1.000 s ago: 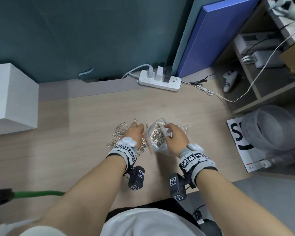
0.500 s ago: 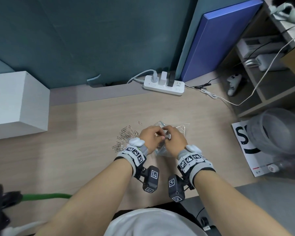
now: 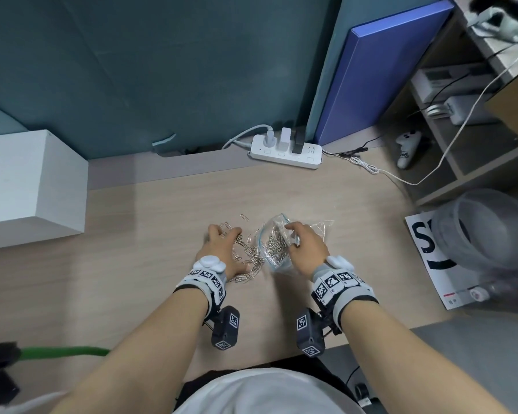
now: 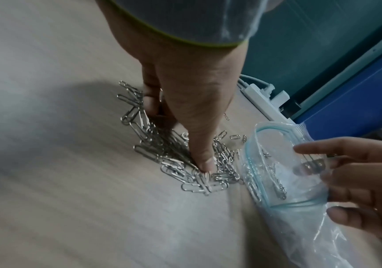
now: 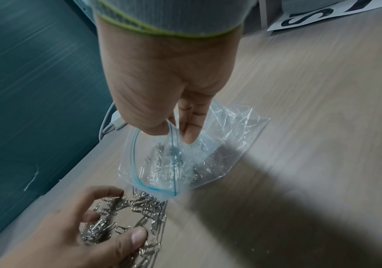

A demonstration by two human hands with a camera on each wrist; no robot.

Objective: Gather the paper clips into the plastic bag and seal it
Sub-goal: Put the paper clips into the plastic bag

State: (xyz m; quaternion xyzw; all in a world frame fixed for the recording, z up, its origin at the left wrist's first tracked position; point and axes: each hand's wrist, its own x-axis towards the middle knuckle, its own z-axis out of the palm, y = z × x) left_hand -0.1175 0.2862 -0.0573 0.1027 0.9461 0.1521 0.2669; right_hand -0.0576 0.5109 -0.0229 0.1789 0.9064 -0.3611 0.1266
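A loose pile of silver paper clips (image 3: 251, 255) lies on the wooden desk (image 3: 162, 234). My left hand (image 3: 222, 249) is on the pile, fingers and thumb (image 4: 205, 163) curled round a bunch of clips (image 5: 144, 208) that still touches the desk. Just right of the pile lies a clear zip bag (image 3: 274, 249) with a blue seal strip and several clips inside. My right hand (image 3: 305, 246) pinches the bag's upper rim (image 5: 171, 125) between thumb and fingers and holds the mouth (image 4: 277, 172) open toward the pile.
A white power strip (image 3: 286, 150) with plugs and a thin white cable sits at the desk's back edge. A white box (image 3: 27, 186) stands at the left. A printed sheet (image 3: 425, 243) and a clear plastic container (image 3: 485, 228) are at the right, beside shelves.
Half a second ago both hands met at the bag's mouth. My left hand has since moved back left onto the pile, while my right hand keeps hold of the bag.
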